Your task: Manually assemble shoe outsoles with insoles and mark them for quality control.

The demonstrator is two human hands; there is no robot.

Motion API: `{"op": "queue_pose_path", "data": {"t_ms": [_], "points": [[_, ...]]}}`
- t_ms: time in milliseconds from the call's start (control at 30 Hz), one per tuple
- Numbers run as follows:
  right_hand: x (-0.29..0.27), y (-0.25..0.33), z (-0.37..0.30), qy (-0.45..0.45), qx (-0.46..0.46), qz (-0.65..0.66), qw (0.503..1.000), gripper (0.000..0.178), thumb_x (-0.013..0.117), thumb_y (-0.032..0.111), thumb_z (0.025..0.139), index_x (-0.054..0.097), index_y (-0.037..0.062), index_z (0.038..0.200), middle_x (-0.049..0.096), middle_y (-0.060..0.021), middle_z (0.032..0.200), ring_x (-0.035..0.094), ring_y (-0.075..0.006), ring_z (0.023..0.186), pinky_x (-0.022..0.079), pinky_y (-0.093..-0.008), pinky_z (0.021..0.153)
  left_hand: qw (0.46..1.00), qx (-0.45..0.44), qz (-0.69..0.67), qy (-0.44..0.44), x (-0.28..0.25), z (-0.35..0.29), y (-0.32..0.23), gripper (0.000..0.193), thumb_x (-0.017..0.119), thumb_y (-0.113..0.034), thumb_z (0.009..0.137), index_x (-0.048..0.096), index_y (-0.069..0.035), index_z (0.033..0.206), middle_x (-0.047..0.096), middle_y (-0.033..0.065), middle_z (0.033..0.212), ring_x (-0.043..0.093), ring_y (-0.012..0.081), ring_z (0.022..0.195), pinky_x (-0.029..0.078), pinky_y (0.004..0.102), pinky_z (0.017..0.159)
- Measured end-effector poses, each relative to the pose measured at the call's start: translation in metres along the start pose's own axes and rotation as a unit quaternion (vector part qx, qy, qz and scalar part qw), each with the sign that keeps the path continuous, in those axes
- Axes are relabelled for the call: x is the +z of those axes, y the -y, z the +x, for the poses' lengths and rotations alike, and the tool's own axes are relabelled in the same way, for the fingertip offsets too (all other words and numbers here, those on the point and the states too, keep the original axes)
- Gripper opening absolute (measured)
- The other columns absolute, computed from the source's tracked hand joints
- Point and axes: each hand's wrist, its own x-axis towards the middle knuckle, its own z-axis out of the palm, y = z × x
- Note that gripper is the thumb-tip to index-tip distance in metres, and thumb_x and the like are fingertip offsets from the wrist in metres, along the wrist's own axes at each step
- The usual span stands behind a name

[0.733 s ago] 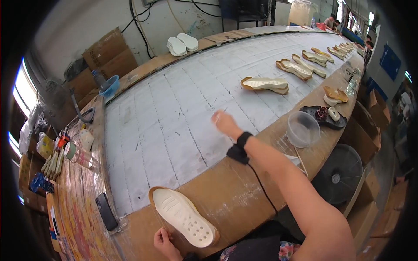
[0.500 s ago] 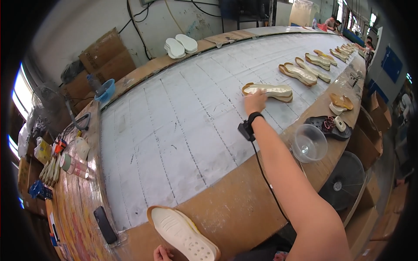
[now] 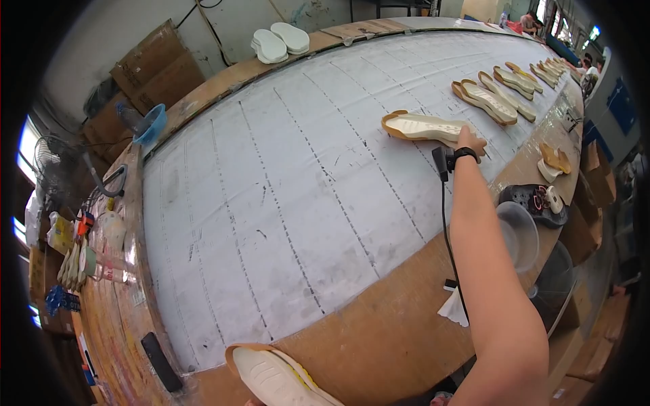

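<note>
The right hand (image 3: 472, 141) is at the right end of a cream shoe sole (image 3: 423, 127) on the white-covered surface (image 3: 308, 216) — its fingers look bent, but I cannot tell if they pinch it. Only a bit of the left hand (image 3: 253, 402) shows (down at the bottom edge), by a nearer cream sole (image 3: 271, 377), and I cannot tell if it is spread or pinching. More soles (image 3: 485, 101) lie in a row farther up.

right hand (image 3: 472, 141) on cream sole (image 3: 421, 126)
</note>
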Motion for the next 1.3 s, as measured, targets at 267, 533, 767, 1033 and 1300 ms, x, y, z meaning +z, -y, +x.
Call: {"op": "queue_pose_path", "data": {"t_ms": [267,533,767,1033,1300], "points": [[-0.044,0.009,-0.074,0.0,-0.032,0.027,0.999,0.069,0.065,0.027,0.06,0.036,-0.0046,0.115,0.041,-0.0249,0.112,0.043,-0.0424,0.104,0.041,-0.0467,0.087,0.995,0.048,-0.037,0.076,-0.002,0.004,0.01,0.016,0.052,-0.012,0.087,0.057,0.003,0.091,0.057,0.0071,0.08,0.052,0.0108,0.067,0.043,0.0204,0.055],[-0.037,-0.044,-0.115,0.521,0.118,0.337,0.775,0.048,0.056,0.022,0.069,0.049,-0.0033,0.109,0.057,-0.0158,0.095,0.058,-0.0253,0.082,0.048,-0.0353,0.063,0.973,0.186,0.008,0.134,-0.001,-0.002,-0.004,0.013,0.054,-0.008,0.084,0.057,0.002,0.093,0.056,0.0035,0.081,0.052,0.009,0.069,0.043,0.0196,0.062],[-0.18,-0.019,-0.319,0.714,0.227,0.312,0.584,0.036,0.05,0.011,0.078,0.046,0.002,0.113,0.047,-0.0147,0.113,0.05,-0.025,0.101,0.045,-0.0401,0.081,0.898,0.219,-0.204,0.323,0.033,-0.064,-0.108,0.06,0.051,-0.009,0.086,0.015,-0.004,0.134,0.037,0.0142,0.127,0.038,0.022,0.116,0.033,0.0329,0.097],[-0.338,-0.098,-0.427,0.614,-0.374,0.337,0.607,0.092,0.074,0.007,0.061,0.018,-0.0019,0.133,0.039,-0.0156,0.119,0.04,-0.0258,0.113,0.034,-0.0334,0.095,0.831,0.122,-0.483,0.247,0.045,-0.076,-0.114,0.059,0.04,-0.04,0.09,0.018,-0.006,0.133,0.038,0.012,0.127,0.041,0.022,0.114,0.036,0.0363,0.095],[-0.362,-0.114,-0.397,0.787,-0.292,0.318,0.441,0.059,0.064,0.013,0.077,0.036,-0.0027,0.127,0.039,-0.0171,0.127,0.039,-0.0235,0.117,0.03,-0.0322,0.098,0.811,0.081,-0.485,0.316,0.021,-0.069,-0.08,0.047,0.041,-0.038,0.091,0.035,-0.004,0.124,0.049,0.0105,0.115,0.052,0.021,0.102,0.045,0.0346,0.086]]}}
